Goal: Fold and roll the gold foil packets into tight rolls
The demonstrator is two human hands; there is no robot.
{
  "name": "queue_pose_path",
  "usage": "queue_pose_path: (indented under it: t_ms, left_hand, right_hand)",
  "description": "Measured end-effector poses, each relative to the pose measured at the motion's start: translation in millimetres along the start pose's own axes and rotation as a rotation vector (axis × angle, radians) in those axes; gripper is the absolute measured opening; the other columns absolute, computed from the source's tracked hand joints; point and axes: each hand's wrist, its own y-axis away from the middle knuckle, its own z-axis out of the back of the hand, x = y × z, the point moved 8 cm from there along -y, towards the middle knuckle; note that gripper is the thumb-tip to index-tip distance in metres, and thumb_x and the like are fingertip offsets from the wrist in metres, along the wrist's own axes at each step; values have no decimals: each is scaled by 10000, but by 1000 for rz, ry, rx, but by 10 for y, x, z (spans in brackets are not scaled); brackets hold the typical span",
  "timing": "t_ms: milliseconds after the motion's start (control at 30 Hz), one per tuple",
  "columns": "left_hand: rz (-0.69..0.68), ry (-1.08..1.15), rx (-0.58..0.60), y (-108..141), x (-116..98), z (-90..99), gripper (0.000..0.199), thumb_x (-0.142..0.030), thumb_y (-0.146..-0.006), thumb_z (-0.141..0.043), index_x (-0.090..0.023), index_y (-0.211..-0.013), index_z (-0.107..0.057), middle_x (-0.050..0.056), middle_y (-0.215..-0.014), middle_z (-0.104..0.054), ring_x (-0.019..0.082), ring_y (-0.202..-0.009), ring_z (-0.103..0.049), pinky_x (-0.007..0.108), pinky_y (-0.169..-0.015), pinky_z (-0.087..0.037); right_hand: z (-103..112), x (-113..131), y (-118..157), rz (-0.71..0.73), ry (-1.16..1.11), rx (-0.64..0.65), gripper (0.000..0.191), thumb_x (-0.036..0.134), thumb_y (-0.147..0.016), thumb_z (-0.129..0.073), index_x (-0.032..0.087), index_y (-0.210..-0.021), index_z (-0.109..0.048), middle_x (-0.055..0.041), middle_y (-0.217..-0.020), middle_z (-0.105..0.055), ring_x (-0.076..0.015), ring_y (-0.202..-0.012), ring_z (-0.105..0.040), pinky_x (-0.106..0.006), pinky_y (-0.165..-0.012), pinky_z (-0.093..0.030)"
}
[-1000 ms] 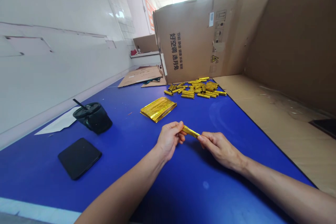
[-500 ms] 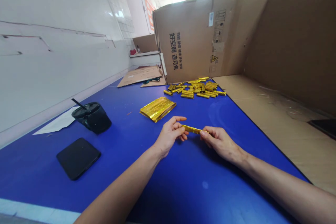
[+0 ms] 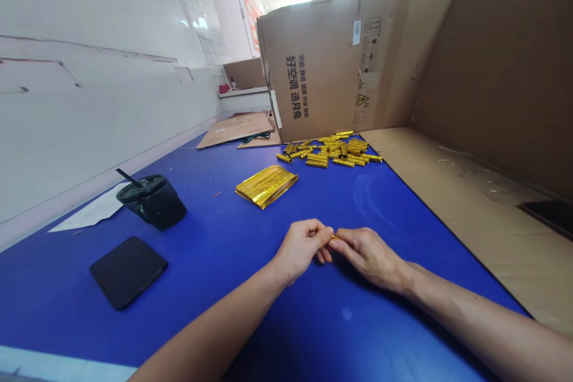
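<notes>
My left hand and my right hand meet above the blue table, their fingertips nearly touching. Between them both pinch a small gold foil strip, mostly hidden by the fingers. Beyond my left hand lies a flat stack of gold foil sheets. Farther back, a pile of small gold foil rolls is spread in front of the cardboard box.
At the left stand a black cup with a straw, a white paper and a flat black square object. A large cardboard box rises behind; cardboard lies along the right.
My hands have come together and slightly nearer to me. The gold strip, seen stretched between them before, is now mostly covered by my fingers.
</notes>
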Motion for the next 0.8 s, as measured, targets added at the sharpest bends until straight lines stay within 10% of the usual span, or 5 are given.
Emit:
queue_pose_path:
  t_ms: [200,467,800]
  left_hand:
    - [-46,-52,-125,-26,-30,138,349,-461,-675,-554,-132,-576,-494,-6,-440,-525,62,-319,-433,165,-332,-291]
    - [-224,138,-617,-55,-318,1124,326,-439,-638,-599,-141,-604,-470,-44,-434,-493,31,-312,-378,140,-323,-259]
    - [-87,25,-184,-73,-129,374,282,-406,-716,-544,-124,-698,-543,-30,-484,-498,37,-357,-397,149,-358,-259]
  right_hand:
    - [37,-31,-19,-25,34,-48,359,364,-869,-280,186,-663,-514,26,-534,-466,-96,-483,-391,-222,-501,-297]
    - [183,-285,-7,-176,-65,-170,384,420,-849,-285,195,-558,-397,44,-489,-365,-97,-470,-336,-231,-481,-288]
    - [38,-280,-26,-243,-506,-80,369,483,-817,-340,179,-640,-453,41,-496,-460,-81,-423,-378,-206,-414,-304]
